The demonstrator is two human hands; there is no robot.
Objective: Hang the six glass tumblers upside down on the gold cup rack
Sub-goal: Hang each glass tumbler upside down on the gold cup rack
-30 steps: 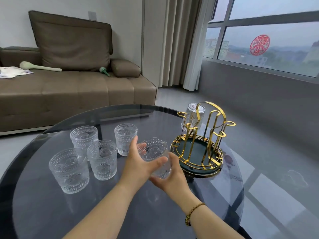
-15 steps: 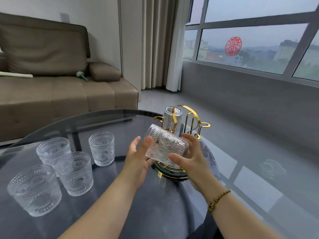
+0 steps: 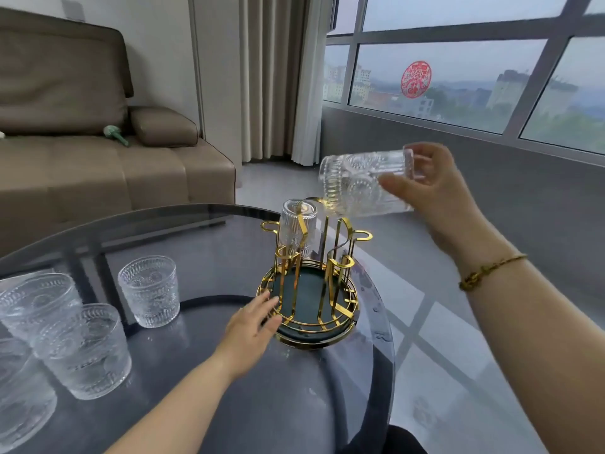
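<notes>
Above the rack, the right hand grips a tilted tumbler; the left hand, open, touches its base; one glass already hangs there, others stand on the counter.

Round glass table bears gold rack, perhaps four tumblers.

Embossed clear glass tumblers, shiny gold metal rack w/ glossy dark glass table.

Brown sofa against pale wall, beige curtains, wide window (hazy daylight), grey floor.
</notes>
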